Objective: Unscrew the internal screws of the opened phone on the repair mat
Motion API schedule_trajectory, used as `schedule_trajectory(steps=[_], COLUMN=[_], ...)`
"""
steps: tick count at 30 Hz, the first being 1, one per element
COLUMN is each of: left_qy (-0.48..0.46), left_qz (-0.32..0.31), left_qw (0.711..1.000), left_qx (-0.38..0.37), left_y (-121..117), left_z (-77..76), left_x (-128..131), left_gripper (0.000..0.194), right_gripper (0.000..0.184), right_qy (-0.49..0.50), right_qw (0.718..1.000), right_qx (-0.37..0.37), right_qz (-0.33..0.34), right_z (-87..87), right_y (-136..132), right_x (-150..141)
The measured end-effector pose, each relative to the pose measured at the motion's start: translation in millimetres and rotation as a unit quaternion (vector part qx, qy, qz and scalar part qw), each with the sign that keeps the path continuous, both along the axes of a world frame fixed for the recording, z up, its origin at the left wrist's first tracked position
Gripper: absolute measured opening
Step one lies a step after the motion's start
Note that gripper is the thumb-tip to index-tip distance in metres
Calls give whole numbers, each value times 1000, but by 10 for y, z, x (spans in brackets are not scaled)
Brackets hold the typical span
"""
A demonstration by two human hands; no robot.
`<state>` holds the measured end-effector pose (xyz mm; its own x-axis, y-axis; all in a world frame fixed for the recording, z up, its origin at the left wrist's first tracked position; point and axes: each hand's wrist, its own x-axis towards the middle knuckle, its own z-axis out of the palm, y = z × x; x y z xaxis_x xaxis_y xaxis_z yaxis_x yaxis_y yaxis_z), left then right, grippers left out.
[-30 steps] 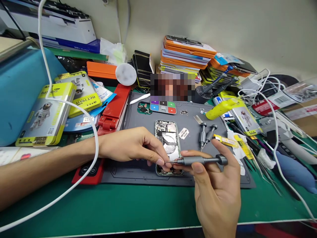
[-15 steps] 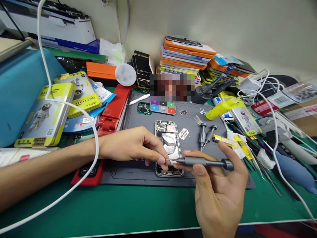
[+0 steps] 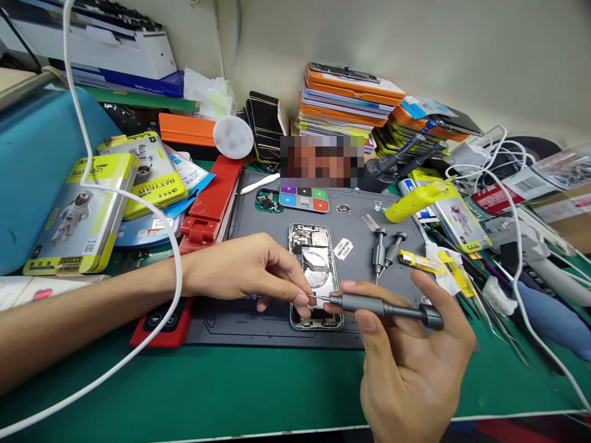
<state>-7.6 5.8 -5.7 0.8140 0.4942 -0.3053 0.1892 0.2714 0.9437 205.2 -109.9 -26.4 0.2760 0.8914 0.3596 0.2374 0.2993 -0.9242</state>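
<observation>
Head view: phone [image 3: 327,280] lies open on the grey mat [image 3: 221,326], coil [image 3: 310,277] and internals exposed; opening judged done, phone not closed up. Metal plate [image 3: 343,248] sits loose just right of the phone, unfitted; two spare screwdrivers [image 3: 378,249] rest farther right of it. Right hand [image 3: 413,363], to the phone's right, grips a screwdriver [image 3: 364,304] held sideways, bit above the phone's lower part. Left hand [image 3: 249,264], to the phone's left, pinches at the bit's tip; too small to tell whether a screw is there. Driving into the phone: not under way.
</observation>
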Motion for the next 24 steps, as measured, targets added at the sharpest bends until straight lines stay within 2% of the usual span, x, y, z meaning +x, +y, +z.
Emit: schedule_trajectory(steps=[10, 20, 24], left_qy=[45, 50, 51], left_qz=[9, 10, 10], left_qw=[998, 997, 998], left_qx=[52, 49, 40], left_y=[-7, -20, -25], left_z=[72, 54, 49], left_x=[13, 14, 6], left_gripper=[23, 34, 31], right_gripper=[52, 52, 51], right_qy=[10, 21, 24], right_qw=[1000, 999, 999], right_qx=[10, 12, 8], right_qz=[1, -31, -31], right_z=[2, 17, 18], right_y=[1, -1, -5], right_x=[-13, -21, -17])
